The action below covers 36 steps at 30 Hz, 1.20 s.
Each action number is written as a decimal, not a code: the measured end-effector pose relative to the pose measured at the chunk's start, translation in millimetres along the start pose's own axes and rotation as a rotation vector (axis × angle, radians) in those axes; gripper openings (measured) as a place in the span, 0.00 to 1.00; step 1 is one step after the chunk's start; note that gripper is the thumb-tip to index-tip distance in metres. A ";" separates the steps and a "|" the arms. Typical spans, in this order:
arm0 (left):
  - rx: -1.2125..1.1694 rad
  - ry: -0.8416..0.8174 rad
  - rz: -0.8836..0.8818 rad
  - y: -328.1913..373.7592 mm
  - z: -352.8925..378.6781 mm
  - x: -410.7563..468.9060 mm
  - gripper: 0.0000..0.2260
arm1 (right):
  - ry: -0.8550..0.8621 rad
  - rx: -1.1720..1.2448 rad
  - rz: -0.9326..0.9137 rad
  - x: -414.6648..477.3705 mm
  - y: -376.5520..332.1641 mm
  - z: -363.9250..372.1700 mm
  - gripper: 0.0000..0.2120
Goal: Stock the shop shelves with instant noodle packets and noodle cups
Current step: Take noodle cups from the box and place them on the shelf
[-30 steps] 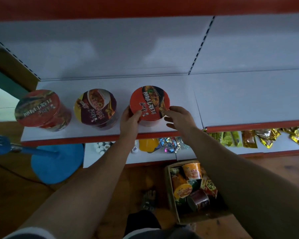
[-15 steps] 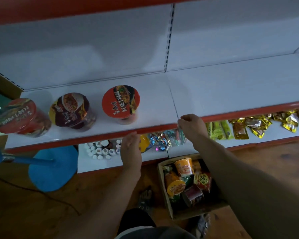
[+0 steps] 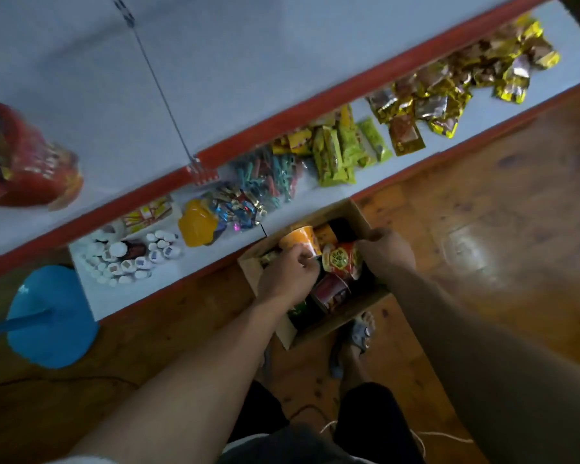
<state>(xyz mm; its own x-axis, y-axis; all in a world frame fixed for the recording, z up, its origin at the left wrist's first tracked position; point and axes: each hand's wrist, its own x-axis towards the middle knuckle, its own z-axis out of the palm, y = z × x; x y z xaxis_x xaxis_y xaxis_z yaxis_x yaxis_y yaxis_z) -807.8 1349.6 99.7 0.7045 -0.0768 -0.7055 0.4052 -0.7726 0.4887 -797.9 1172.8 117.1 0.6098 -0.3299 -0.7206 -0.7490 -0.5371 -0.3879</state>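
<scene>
A: Quick one. Where's the stock?
B: In the cardboard box (image 3: 360, 214) on the floor, just in front of the lower shelf (image 3: 195, 286). The cups are jumbled inside: orange noodle cup (image 3: 298, 239) at the far end, red noodle cup (image 3: 344, 261) beside it, dark-lidded cup (image 3: 330, 291) nearer the feet. I can't make out any packets.
A: Hands?
B: Both down in the box. Left hand (image 3: 288, 274): fingers curled together, tips pinching the near edge of the orange noodle cup. Right hand (image 3: 387, 252): at the box's right wall, just beside the red noodle cup. Its fingers fold under the knuckles, so I cannot tell if it holds anything. The frame is blurred too.
A: Step?
B: Picking the next cup, I'd say. Early in the task: only one large red cup (image 3: 27, 162) shows on the upper shelf (image 3: 248, 61), and the box looks well filled.
A: How to do it well?
B: An edge pinch is weak on a tapered cup. Better to wrap thumb and fingers round the wall below the lid and lift straight up so the neighbours don't tip. Don't squeeze, thin walls dent. Clear the upper shelf's red lip (image 3: 315, 105) on the way up. Set the cup upright, label forward, beside the large red cup.
A: Risk?
B: The box wall snagging the right wrist, or a cup slipping from a fingertip hold.
</scene>
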 end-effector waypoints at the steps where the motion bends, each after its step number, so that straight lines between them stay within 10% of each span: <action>1: 0.027 -0.029 -0.022 0.8 16.1 10.7 0.11 | -0.020 0.014 0.035 11.5 15.5 5.9 0.14; 22: 0.306 -0.184 -0.005 -52.7 229.6 293.3 0.31 | -0.120 0.642 0.518 251.1 192.3 200.5 0.17; 36: 0.034 -0.111 -0.003 -66.7 224.6 265.9 0.24 | -0.094 0.948 0.715 225.3 186.9 202.4 0.22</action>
<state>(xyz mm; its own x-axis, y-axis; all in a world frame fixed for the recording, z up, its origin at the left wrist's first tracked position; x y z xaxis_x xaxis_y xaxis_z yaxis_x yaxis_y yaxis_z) -778.3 1239.2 -235.8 0.6335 -0.1420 -0.7606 0.3862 -0.7938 0.4699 -852.9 1155.2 -234.1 -0.0156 -0.2415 -0.9703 -0.8283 0.5467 -0.1227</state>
